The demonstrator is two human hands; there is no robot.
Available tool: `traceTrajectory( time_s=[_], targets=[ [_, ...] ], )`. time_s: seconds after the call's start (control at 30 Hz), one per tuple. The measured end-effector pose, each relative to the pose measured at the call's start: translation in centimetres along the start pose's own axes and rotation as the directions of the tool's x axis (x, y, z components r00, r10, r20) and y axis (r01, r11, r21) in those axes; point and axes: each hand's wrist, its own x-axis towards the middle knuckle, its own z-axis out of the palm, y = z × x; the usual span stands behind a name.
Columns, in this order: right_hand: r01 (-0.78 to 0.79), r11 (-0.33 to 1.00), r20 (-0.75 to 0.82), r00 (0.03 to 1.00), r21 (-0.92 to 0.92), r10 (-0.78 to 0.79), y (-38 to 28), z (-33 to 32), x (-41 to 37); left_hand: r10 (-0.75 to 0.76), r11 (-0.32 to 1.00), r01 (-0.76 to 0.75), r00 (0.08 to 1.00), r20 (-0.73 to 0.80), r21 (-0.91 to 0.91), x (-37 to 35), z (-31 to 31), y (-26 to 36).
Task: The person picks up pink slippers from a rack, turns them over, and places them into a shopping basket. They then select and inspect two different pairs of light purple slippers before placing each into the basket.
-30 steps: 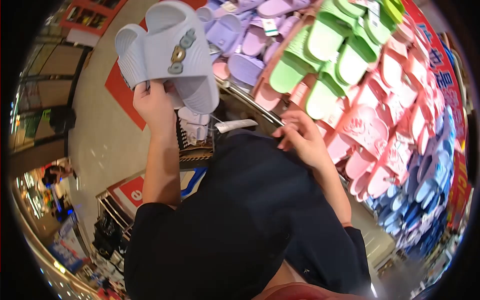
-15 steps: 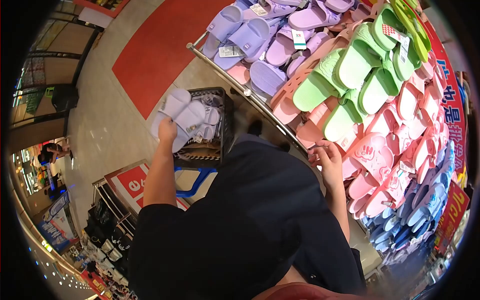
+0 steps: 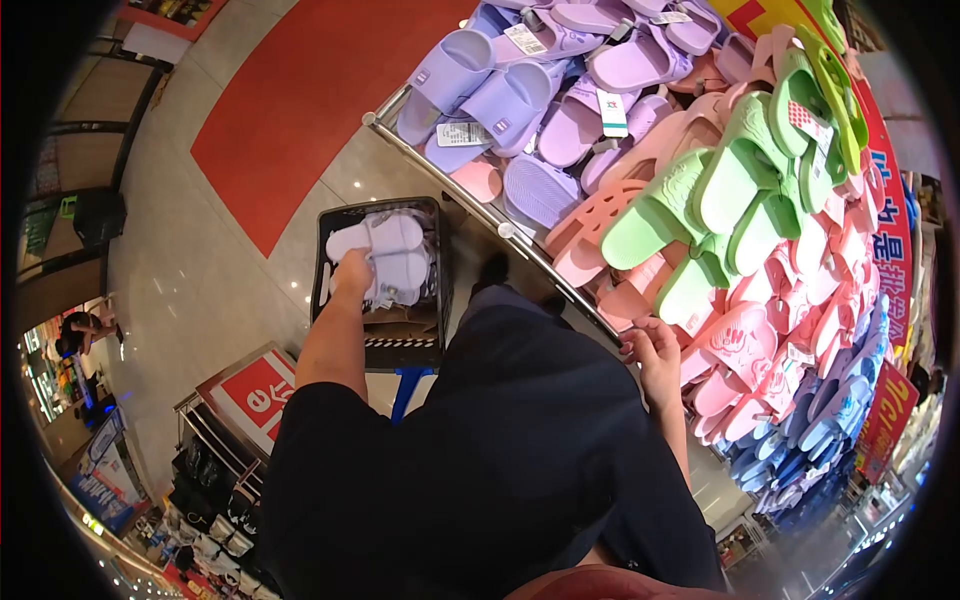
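Observation:
My left hand (image 3: 350, 276) grips a pair of pale lavender slide slippers (image 3: 397, 277), its fingers closed on their near side. The slippers are inside the black shopping basket (image 3: 322, 232), over other light slippers that they mostly cover. On the other side of my body, my right hand (image 3: 657, 362) is beside the metal front rail (image 3: 572, 290) of the display rack. Its fingers are loosely bent and apart, close to the pink slippers (image 3: 735, 340), with nothing visible in them.
Purple slippers (image 3: 520, 95), green slippers (image 3: 740, 190) and blue slippers (image 3: 830, 400) are heaped on the rack. A blue handle (image 3: 408, 392) extends from the basket toward my body. A red-and-white sign (image 3: 255, 395) stands at lower left, and a person (image 3: 85, 330) is far off to the left.
My left hand has brought the lavender slippers from over the basket's left edge to inside it, moving right and down. My right hand stays by the rail, its fingers slightly more bent.

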Motion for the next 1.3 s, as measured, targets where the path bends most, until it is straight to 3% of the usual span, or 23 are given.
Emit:
traceTrajectory(
  time_s=[0.2,0.33,0.37,0.43,0.53,0.63,0.67,0.7,0.73,0.8,0.83,0.87,0.93,0.97,1.03,1.07,1.1,1.17,1.2,1.23,1.3],
  targets=[
    [-0.025,0.999,-0.029,0.999,-0.028,0.025,0.1,1.8,0.9,0.0,0.996,0.01,0.994,0.114,-0.087,3.1,-0.9,1.7],
    [-0.009,0.997,-0.06,0.998,-0.076,0.004,0.7,2.4,1.3,0.013,0.993,0.008,0.983,0.182,-0.116,4.2,2.2,-0.8],
    [0.001,0.997,-0.072,0.997,-0.079,-0.007,1.0,2.4,1.3,0.078,0.995,-0.072,0.993,0.092,-0.072,4.6,3.9,-1.9],
    [0.062,0.965,-0.107,0.99,-0.254,-0.092,2.4,2.1,1.7,0.057,0.987,-0.026,0.979,0.196,-0.157,4.0,4.6,-2.5],
    [0.054,0.819,-0.145,0.975,-0.572,-0.166,0.7,1.7,1.3,0.184,0.967,-0.153,0.972,0.147,-0.203,3.9,7.5,-4.8],
    [0.073,0.751,-0.142,0.966,-0.656,-0.218,1.2,0.6,1.4,0.35,0.935,-0.328,0.912,0.214,-0.132,3.3,7.9,-4.9],
    [0.097,0.736,-0.116,0.966,-0.67,-0.233,1.7,0.0,1.6,0.404,0.905,-0.37,0.901,0.155,-0.211,3.5,9.9,-6.4],
    [0.124,0.717,-0.085,0.965,-0.686,-0.248,2.6,-0.6,2.0,0.358,0.92,-0.324,0.924,0.133,-0.221,2.9,10.2,-6.1],
    [0.152,0.697,-0.051,0.964,-0.701,-0.262,3.0,-1.2,2.0,0.26,0.942,-0.197,0.94,0.222,-0.27,2.5,10.2,-6.0],
    [0.144,0.689,-0.051,0.966,-0.71,-0.254,2.7,-1.5,1.9,0.078,0.81,0.083,0.966,0.247,-0.58,1.1,11.7,-6.1],
    [0.152,0.679,-0.039,0.966,-0.718,-0.257,2.9,-1.6,1.9,-0.027,0.792,0.215,0.948,0.318,-0.571,-1.5,9.7,-4.0],
    [0.161,0.67,-0.024,0.966,-0.725,-0.258,3.1,-1.8,2.0,0.044,0.779,0.192,0.933,0.357,-0.597,-1.8,9.9,-4.6],
    [0.189,0.622,-0.013,0.952,-0.76,-0.305,3.9,-2.1,2.5,0.05,0.712,0.249,0.915,0.401,-0.657,-3.9,9.2,-4.6],
    [0.202,0.606,-0.012,0.944,-0.77,-0.33,4.5,-2.2,2.7,0.003,0.805,0.201,0.939,0.343,-0.558,-5.0,9.0,-4.6],
    [0.262,0.545,0.025,0.914,-0.796,-0.404,5.3,-2.6,2.8,0.142,0.909,-0.011,0.948,0.285,-0.416,-5.1,9.6,-7.8],
    [0.307,0.523,0.027,0.88,-0.795,-0.475,6.1,-2.7,2.9,0.227,0.9,-0.137,0.958,0.177,-0.414,-7.4,8.0,-7.6],
    [0.34,0.492,0.036,0.849,-0.801,-0.528,6.5,-2.8,2.9,0.159,0.846,-0.031,0.968,0.195,-0.532,-8.4,7.8,-8.7],
    [0.414,0.424,0.053,0.763,-0.805,-0.644,7.4,-2.9,3.1,0.256,0.954,-0.237,0.963,0.087,-0.184,-11.6,3.9,-8.6],
    [0.447,0.432,0.044,0.734,-0.783,-0.678,7.4,-2.9,2.9,0.225,0.973,-0.22,0.971,0.076,-0.07,-13.7,2.1,-8.1],
    [0.46,0.435,0.053,0.732,-0.774,-0.679,7.4,-2.9,2.9,0.061,0.994,-0.055,0.996,0.063,-0.091,-16.8,-0.4,-5.9],
    [0.483,0.45,0.062,0.73,-0.751,-0.68,7.3,-3.3,3.0,0.062,0.998,-0.061,0.988,0.144,-0.008,-19.0,0.1,-7.8]
  ],
)
